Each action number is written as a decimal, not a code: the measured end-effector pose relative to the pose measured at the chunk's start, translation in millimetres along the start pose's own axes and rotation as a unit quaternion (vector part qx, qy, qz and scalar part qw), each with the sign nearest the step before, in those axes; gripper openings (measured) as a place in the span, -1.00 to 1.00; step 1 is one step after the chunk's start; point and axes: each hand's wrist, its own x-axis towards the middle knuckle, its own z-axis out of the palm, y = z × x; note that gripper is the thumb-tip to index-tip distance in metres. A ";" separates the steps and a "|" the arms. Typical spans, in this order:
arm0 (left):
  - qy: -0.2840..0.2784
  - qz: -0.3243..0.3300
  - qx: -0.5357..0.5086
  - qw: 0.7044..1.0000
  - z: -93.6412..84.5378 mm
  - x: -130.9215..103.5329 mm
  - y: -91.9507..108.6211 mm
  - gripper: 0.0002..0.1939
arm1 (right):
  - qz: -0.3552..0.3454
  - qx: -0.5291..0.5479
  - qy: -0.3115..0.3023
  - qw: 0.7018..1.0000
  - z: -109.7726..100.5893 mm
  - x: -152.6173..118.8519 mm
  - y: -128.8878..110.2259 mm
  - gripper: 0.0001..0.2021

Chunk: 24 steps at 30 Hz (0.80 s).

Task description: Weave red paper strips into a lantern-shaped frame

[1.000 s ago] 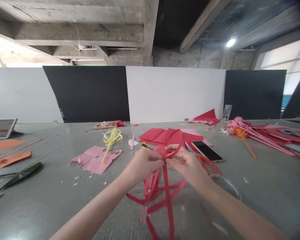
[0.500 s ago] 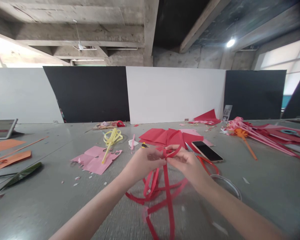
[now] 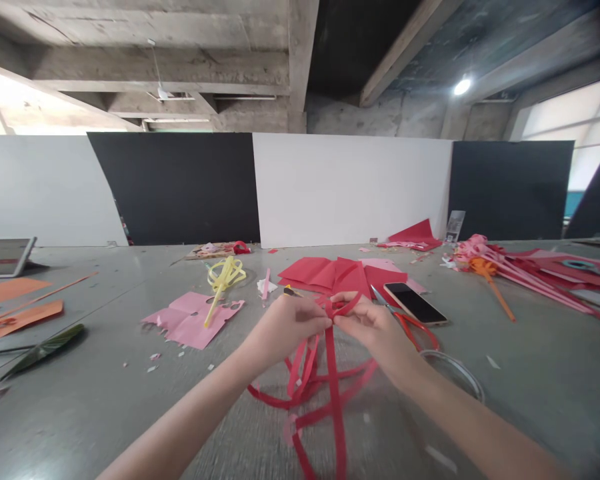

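Just above the table, my left hand (image 3: 297, 325) and my right hand (image 3: 370, 327) meet, fingertips closed on the same red paper strip (image 3: 335, 387). One end of it is looped between the fingers, and a long tail hangs straight down toward me. How the strip is folded at the fingertips is partly hidden. Below my hands more red strips (image 3: 307, 380) lie in loose curls. Scissors with orange-red handles (image 3: 420, 331) rest right beside my right hand. Past my fingers lie creased red paper sheets (image 3: 320, 273).
Right of the sheets is a phone (image 3: 415, 303), with a roll of clear tape (image 3: 455, 370) nearer me. To the left, a yellow strip flower (image 3: 225, 280) lies on pink paper (image 3: 193, 317). A cutter (image 3: 291, 291) lies behind my left hand. Pink strips (image 3: 530, 283) spread at far right.
Both hands keep their grip on the red strip and have hardly moved. The hanging tail has shifted slightly to the left.
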 end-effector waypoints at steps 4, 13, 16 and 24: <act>-0.061 0.006 -0.075 0.995 -4.6 0.4 -6.0 -0.81 | -0.004 0.013 -0.003 1.000 0.5 -0.4 -3.6 -0.87; -0.004 -0.017 -0.015 1.000 1.3 -0.2 1.7 -0.84 | -0.036 -0.006 -0.009 0.999 0.5 0.6 2.3 -0.89; 0.028 -0.006 0.012 1.000 4.8 -0.8 2.7 -0.86 | -0.038 -0.004 -0.016 0.999 0.7 0.1 2.6 -0.90; 0.016 0.005 -0.025 1.000 5.1 -1.6 0.0 -0.86 | 0.011 0.067 -0.033 0.997 2.8 -2.5 -3.7 -0.90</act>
